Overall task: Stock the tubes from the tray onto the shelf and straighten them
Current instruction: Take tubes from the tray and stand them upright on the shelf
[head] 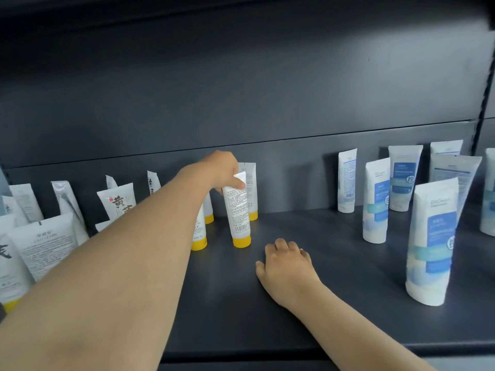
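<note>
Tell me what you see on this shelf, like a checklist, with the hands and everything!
Surface: dark shelf, bare in the middle.
Job's things: yellow-capped tube standing cap down, held at its top; other yellow-capped tubes close behind and beside it; white tubes leaning at the left; blue-labelled tubes standing at the right, some tilted. Tray: nothing seen.
Clutter: nothing seen.
Hands: left hand grips the tube's top; right hand rests on the shelf, loosely curled, holding nothing.
Cables: nothing seen.
Surroundings: dark back panel behind the shelf.
</note>
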Tool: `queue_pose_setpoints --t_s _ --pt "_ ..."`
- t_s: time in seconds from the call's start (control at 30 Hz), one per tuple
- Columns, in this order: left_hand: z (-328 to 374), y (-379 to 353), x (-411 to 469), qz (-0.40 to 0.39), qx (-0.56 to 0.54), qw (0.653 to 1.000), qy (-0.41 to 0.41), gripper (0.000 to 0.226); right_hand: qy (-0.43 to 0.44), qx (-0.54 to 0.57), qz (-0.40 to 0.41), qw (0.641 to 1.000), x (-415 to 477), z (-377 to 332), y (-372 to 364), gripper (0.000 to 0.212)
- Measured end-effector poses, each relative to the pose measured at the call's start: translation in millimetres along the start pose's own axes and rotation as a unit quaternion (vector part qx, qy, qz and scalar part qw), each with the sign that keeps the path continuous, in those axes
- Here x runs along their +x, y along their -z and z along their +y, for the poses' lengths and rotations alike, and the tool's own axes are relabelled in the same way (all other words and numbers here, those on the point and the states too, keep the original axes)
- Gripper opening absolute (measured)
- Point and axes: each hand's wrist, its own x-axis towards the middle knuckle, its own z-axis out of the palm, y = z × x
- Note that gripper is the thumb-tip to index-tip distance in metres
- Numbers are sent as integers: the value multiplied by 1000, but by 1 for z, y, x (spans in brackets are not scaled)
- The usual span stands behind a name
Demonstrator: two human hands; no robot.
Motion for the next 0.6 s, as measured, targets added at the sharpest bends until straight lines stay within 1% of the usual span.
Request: queue_pose_setpoints --t_s 0.17,0.47,0.6 --pt "-1 -4 0 0 -53 999 11 38 2 6 -3 1000 -1 0 2 45" --pt "-2 -10 -1 28 -49 998 8 38 4 7 6 1000 -1 0 1 45" --pt "-3 -10 -2 8 -37 999 26 32 5 3 13 1000 -1 1 1 45"
